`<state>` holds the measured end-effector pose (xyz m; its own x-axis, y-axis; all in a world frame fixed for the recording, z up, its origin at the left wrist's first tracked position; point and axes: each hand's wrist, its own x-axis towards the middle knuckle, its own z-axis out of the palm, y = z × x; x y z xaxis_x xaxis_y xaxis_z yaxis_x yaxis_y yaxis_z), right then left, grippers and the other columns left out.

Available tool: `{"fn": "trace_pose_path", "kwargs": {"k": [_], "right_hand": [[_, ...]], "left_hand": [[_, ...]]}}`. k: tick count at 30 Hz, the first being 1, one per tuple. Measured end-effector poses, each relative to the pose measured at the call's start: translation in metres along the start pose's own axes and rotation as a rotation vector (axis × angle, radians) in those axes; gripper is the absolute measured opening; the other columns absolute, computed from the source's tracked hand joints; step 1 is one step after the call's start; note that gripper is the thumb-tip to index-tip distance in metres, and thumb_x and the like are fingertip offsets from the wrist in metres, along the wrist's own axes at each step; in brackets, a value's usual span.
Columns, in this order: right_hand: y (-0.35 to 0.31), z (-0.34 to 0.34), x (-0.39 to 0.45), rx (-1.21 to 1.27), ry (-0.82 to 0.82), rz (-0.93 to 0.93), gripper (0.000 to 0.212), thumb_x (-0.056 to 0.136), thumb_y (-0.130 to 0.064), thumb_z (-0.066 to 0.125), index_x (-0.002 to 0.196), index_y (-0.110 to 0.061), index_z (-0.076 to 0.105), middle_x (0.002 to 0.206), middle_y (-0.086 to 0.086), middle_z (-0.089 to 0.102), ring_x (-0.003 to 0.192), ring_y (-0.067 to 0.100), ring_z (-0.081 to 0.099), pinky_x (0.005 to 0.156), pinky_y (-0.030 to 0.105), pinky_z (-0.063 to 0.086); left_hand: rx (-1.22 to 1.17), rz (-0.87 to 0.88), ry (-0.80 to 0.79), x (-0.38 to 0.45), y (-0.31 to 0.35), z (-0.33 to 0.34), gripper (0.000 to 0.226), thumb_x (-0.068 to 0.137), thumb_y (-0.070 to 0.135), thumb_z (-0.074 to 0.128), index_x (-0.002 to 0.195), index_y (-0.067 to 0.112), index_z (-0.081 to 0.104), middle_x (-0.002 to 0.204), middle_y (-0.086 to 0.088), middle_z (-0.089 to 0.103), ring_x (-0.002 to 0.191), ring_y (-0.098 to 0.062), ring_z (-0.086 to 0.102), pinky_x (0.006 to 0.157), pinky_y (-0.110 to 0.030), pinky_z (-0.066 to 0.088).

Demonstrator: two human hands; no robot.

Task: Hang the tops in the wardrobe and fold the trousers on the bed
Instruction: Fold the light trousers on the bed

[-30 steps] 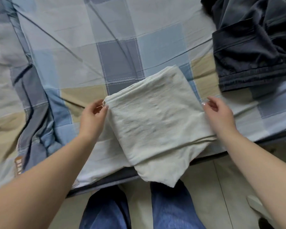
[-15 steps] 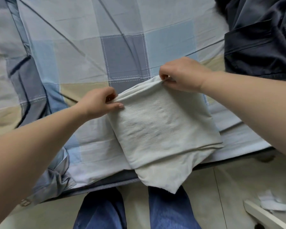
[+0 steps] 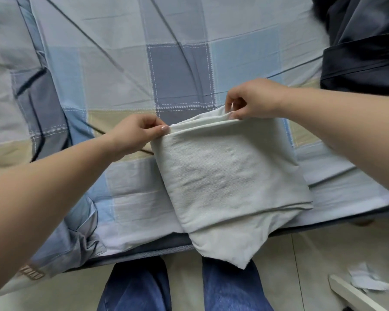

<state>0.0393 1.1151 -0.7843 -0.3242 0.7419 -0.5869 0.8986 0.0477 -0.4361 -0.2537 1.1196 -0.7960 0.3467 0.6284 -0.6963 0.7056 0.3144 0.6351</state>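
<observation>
Folded white trousers [image 3: 229, 176] lie on the near edge of the bed [image 3: 121, 63], with one corner hanging over the edge towards the floor. My left hand [image 3: 139, 133] pinches the far left corner of the fold. My right hand [image 3: 252, 99] pinches the far edge near its right end and lifts it slightly off the checked sheet. A dark garment [image 3: 364, 48] lies crumpled on the bed at the upper right, apart from the white trousers.
The bed edge runs across the lower part of the view, with my legs in blue jeans [image 3: 184, 286] just below it. A white object with crumpled paper [image 3: 366, 281] sits on the tiled floor at the lower right.
My right hand moved from the right side of the fold to its far edge and gripped it. My left hand stayed pinching the left corner. The far edge is now raised a little.
</observation>
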Motion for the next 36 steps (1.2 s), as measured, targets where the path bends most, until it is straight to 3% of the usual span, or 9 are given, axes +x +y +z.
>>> {"fn": "trace_pose_path", "kwargs": {"k": [3, 6, 14, 16, 19, 23, 26, 30, 36], "right_hand": [[-0.001, 0.003, 0.003, 0.01, 0.2, -0.004, 0.018, 0.085, -0.034, 0.067, 0.094, -0.019, 0.068, 0.094, 0.003, 0.069, 0.093, 0.025, 0.06, 0.074, 0.031, 0.041], [-0.005, 0.014, 0.002, 0.094, 0.321, 0.008, 0.017, 0.087, -0.036, 0.064, 0.093, -0.02, 0.067, 0.092, 0.002, 0.069, 0.091, 0.024, 0.06, 0.072, 0.032, 0.042], [0.013, 0.017, 0.001, -0.062, 0.223, 0.119, 0.032, 0.089, -0.051, 0.054, 0.091, -0.022, 0.066, 0.087, 0.005, 0.065, 0.092, 0.03, 0.058, 0.066, 0.032, 0.035], [0.011, 0.022, 0.005, -0.1, 0.275, 0.153, 0.03, 0.092, -0.046, 0.052, 0.098, -0.02, 0.066, 0.099, 0.009, 0.067, 0.099, 0.032, 0.058, 0.073, 0.035, 0.038], [-0.001, 0.036, -0.001, -0.062, 0.498, 0.179, 0.028, 0.093, -0.034, 0.051, 0.114, -0.019, 0.063, 0.123, 0.007, 0.059, 0.118, 0.028, 0.049, 0.101, 0.038, 0.031], [-0.038, 0.077, -0.031, -0.078, 0.539, -0.032, 0.044, 0.09, -0.028, 0.051, 0.131, -0.012, 0.054, 0.148, 0.011, 0.04, 0.139, 0.029, 0.034, 0.113, 0.059, 0.007], [-0.042, 0.106, -0.042, -0.309, 0.349, -0.145, 0.057, 0.089, -0.036, 0.05, 0.14, -0.011, 0.045, 0.152, 0.01, 0.033, 0.142, 0.028, 0.028, 0.112, 0.062, 0.007], [0.0, 0.105, -0.022, -0.379, 0.252, -0.029, 0.07, 0.09, -0.054, 0.039, 0.15, -0.023, 0.024, 0.159, 0.007, 0.015, 0.147, 0.023, 0.01, 0.115, 0.051, -0.007], [0.046, 0.095, -0.01, -0.179, 0.234, 0.341, 0.088, 0.083, -0.075, 0.019, 0.152, -0.021, 0.005, 0.161, 0.001, 0.004, 0.147, 0.019, 0.003, 0.116, 0.051, 0.005]], "left_hand": [[-0.013, 0.017, 0.044, -0.003, -0.004, 0.008, 0.012, 0.091, 0.024, 0.064, 0.082, 0.015, 0.066, 0.076, 0.001, 0.059, 0.067, -0.007, 0.048, 0.066, -0.02, 0.042], [0.033, 0.036, -0.013, -0.002, 0.0, 0.011, 0.014, 0.086, 0.024, 0.069, 0.075, 0.018, 0.064, 0.068, 0.006, 0.058, 0.062, -0.006, 0.048, 0.059, -0.021, 0.044], [0.059, 0.012, 0.139, 0.005, -0.006, 0.007, 0.022, 0.09, 0.028, 0.064, 0.073, 0.014, 0.062, 0.063, 0.005, 0.051, 0.06, -0.009, 0.043, 0.061, -0.025, 0.038], [0.221, 0.11, 0.234, 0.002, 0.0, 0.017, 0.018, 0.094, 0.027, 0.058, 0.079, 0.018, 0.063, 0.07, 0.003, 0.055, 0.068, -0.015, 0.051, 0.062, -0.023, 0.038], [0.496, 0.401, 0.445, -0.011, 0.01, 0.038, 0.028, 0.095, 0.029, 0.049, 0.11, 0.011, 0.064, 0.105, -0.009, 0.063, 0.102, -0.029, 0.056, 0.086, -0.034, 0.037], [0.732, 0.691, 0.368, -0.025, 0.013, 0.079, 0.054, 0.092, 0.036, 0.047, 0.132, 0.001, 0.052, 0.135, -0.02, 0.053, 0.129, -0.036, 0.047, 0.108, -0.058, 0.03], [0.878, 0.502, 0.246, -0.015, 0.001, 0.093, 0.075, 0.088, 0.054, 0.038, 0.141, 0.001, 0.04, 0.147, -0.017, 0.042, 0.14, -0.034, 0.033, 0.113, -0.058, 0.017], [0.827, 0.125, 0.344, 0.003, -0.033, 0.086, 0.083, 0.086, 0.069, 0.028, 0.151, 0.018, 0.021, 0.159, -0.003, 0.021, 0.147, -0.023, 0.013, 0.114, -0.056, 0.009], [0.847, 0.065, 0.319, 0.008, -0.039, 0.09, 0.084, 0.086, 0.071, 0.022, 0.153, 0.021, 0.013, 0.16, -0.001, 0.014, 0.148, -0.022, 0.006, 0.115, -0.059, 0.006]]}}
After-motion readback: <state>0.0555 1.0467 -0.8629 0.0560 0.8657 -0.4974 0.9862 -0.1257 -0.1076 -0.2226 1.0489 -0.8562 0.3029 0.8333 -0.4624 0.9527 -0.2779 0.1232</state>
